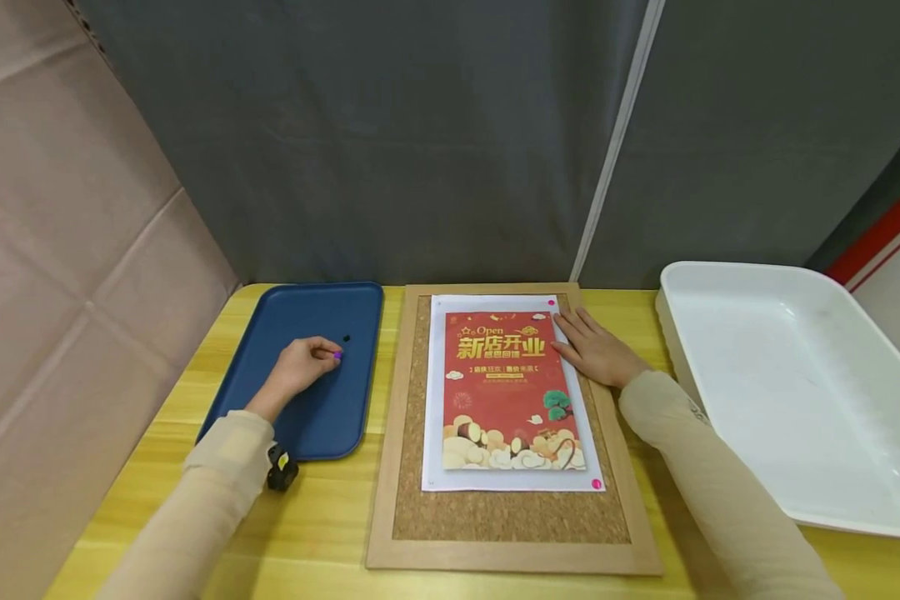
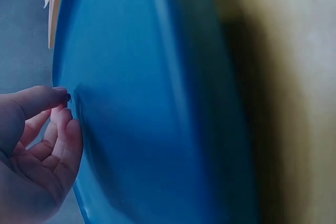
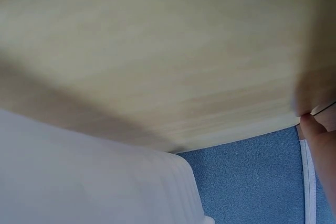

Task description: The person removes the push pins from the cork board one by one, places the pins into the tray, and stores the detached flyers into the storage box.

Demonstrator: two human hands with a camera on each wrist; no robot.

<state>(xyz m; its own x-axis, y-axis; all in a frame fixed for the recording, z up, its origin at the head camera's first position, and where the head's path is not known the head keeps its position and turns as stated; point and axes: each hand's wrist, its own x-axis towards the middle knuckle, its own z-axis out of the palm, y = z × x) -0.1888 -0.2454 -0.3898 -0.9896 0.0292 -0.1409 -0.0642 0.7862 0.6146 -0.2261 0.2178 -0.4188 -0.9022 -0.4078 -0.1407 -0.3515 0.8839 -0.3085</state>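
Observation:
My left hand (image 1: 305,365) is over the blue tray (image 1: 270,312), pinching a small purple thumbtack (image 1: 337,355) between thumb and fingertips. In the left wrist view that hand (image 2: 42,145) shows the tack only as a dark speck. A tiny dark spot (image 1: 347,338) lies beside the fingertips; its kind is unclear. My right hand (image 1: 598,348) rests flat, fingers spread, on the right side of the corkboard (image 1: 510,521) and the edge of a red poster on a white sheet (image 1: 502,400). Pink round tacks mark the sheet's top right corner (image 1: 551,302) and bottom right corner (image 1: 597,483).
A large white bin (image 1: 787,375) stands at the right, close to my right forearm. Behind the wooden table (image 1: 311,533) hangs a grey curtain (image 1: 420,150). A padded pinkish wall (image 1: 82,250) borders the left side. A black wrist device (image 1: 282,468) hangs by my left sleeve.

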